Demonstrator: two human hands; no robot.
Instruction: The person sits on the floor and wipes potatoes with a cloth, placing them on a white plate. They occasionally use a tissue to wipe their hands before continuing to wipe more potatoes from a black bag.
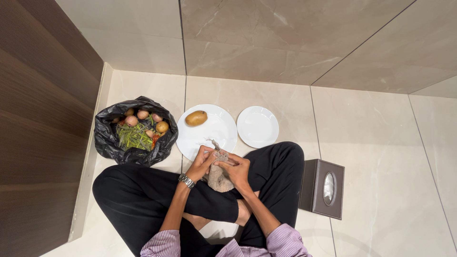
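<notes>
I sit cross-legged on a tiled floor. My left hand (201,163) and my right hand (235,170) both grip a small brownish cloth pouch (218,178) held over my lap; its drawstring top sticks up between my fingers. A metal watch is on my left wrist. Just beyond my hands lies a large white plate (214,138) with one potato (196,118) on its far left part. A smaller white plate (257,126) sits bare to its right.
A black plastic bag (107,138) at the left holds several potatoes and green beans. A dark brown tissue box (322,189) stands by my right knee. A wooden panel runs along the left, a tiled wall behind.
</notes>
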